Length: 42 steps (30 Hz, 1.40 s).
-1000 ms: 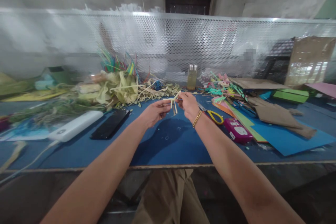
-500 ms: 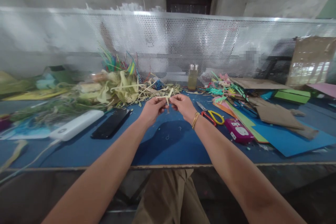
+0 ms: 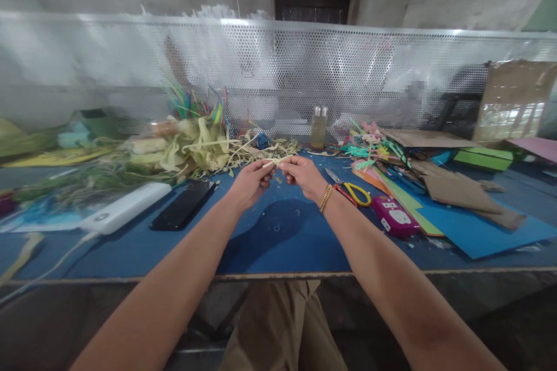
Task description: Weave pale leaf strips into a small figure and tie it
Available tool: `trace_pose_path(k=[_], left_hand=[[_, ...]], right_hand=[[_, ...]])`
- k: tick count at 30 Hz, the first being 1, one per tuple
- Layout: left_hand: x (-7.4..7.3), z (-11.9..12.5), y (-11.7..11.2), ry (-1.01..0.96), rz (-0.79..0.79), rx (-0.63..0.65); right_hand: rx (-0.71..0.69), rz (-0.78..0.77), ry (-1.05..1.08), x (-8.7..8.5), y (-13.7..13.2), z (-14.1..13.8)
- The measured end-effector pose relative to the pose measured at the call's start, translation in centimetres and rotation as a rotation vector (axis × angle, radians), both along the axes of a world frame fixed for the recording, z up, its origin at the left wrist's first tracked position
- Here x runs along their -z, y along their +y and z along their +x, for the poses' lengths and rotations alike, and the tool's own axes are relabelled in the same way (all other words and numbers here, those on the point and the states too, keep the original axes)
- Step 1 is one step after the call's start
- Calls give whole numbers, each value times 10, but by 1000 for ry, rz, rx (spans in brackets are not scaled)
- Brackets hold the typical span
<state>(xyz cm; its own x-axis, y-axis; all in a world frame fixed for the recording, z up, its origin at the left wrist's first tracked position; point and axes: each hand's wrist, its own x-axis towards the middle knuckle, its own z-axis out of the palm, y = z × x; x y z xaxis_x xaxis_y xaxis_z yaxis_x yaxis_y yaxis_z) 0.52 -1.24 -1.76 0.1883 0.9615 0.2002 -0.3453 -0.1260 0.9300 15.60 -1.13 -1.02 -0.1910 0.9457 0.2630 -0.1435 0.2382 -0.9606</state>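
Note:
My left hand [image 3: 250, 181] and my right hand [image 3: 303, 176] meet above the middle of the blue table [image 3: 278, 237]. Both pinch a small piece of pale yellow leaf strips [image 3: 274, 162] held between their fingertips. The strips lie almost flat between the two hands. A gold bracelet [image 3: 325, 197] circles my right wrist. Most of the piece is hidden by my fingers.
A heap of pale leaf strips [image 3: 195, 148] lies behind my left hand. A black phone [image 3: 183, 213] and a white power bank [image 3: 124, 208] lie to the left. Yellow-handled scissors [image 3: 352, 191], a pink device [image 3: 394, 215], coloured paper [image 3: 470, 226] and a small jar [image 3: 318, 126] are to the right. A perforated metal screen [image 3: 278, 69] backs the table.
My hands have drawn closer together and shifted slightly left and away. The strips that stuck up and hung down a second ago now lie folded flat between my fingertips.

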Motion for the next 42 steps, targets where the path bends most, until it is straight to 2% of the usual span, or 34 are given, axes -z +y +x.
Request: trace_pose_path(k=[4, 10, 17, 22, 31, 42], left_hand=[[1, 1, 1, -26, -12, -5], [3, 0, 5, 103, 85, -83], [9, 0, 9, 277, 289, -258], [8, -1, 8, 411, 384, -282], [8, 1, 9, 147, 211, -162], [6, 3, 6, 94, 175, -182]], right_hand=[[37, -18, 7, 1, -2, 0], [148, -130, 48, -3, -5, -2], [108, -270, 168, 2, -3, -9], [73, -285, 247, 5, -2, -12], [17, -206, 191, 5, -6, -13], [35, -225, 140, 1, -6, -10]])
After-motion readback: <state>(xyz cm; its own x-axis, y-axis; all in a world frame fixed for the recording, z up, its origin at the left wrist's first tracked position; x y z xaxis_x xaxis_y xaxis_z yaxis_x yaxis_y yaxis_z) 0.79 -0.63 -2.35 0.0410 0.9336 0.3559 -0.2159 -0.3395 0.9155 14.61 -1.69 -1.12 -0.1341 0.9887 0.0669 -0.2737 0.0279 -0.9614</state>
